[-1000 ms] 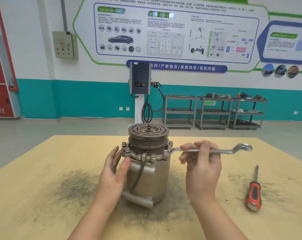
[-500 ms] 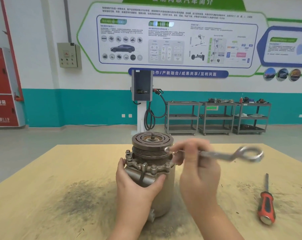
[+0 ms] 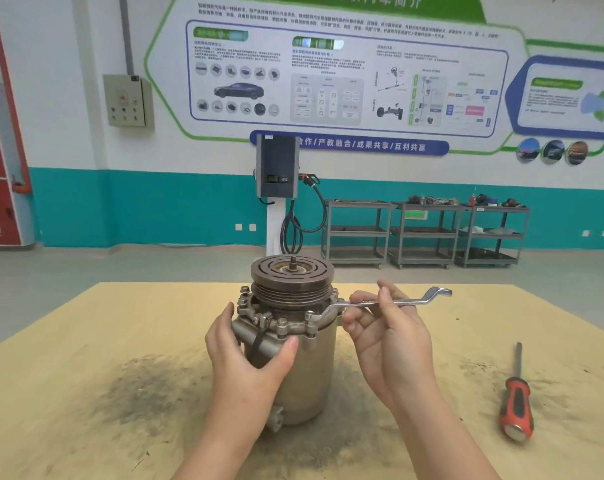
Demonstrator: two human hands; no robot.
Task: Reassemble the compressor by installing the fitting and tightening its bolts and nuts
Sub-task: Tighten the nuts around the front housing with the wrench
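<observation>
A silver compressor stands upright on the wooden table, with a dark grooved pulley on top and a bolted flange ring below it. My left hand grips the compressor body from the front, thumb across the pipe fitting under the flange. My right hand pinches the shaft of a silver ring wrench. The wrench's near end sits on a flange bolt at the front right, and its far end points right.
A red and black screwdriver lies on the table to the right. A dark grimy patch covers the table around the compressor. Behind the table are a charging post and grey shelf carts by the wall.
The wrench was lifted off the rear right bolt and now sits on a bolt at the front right. My left hand moved round to the front of the body, and the compressor turned.
</observation>
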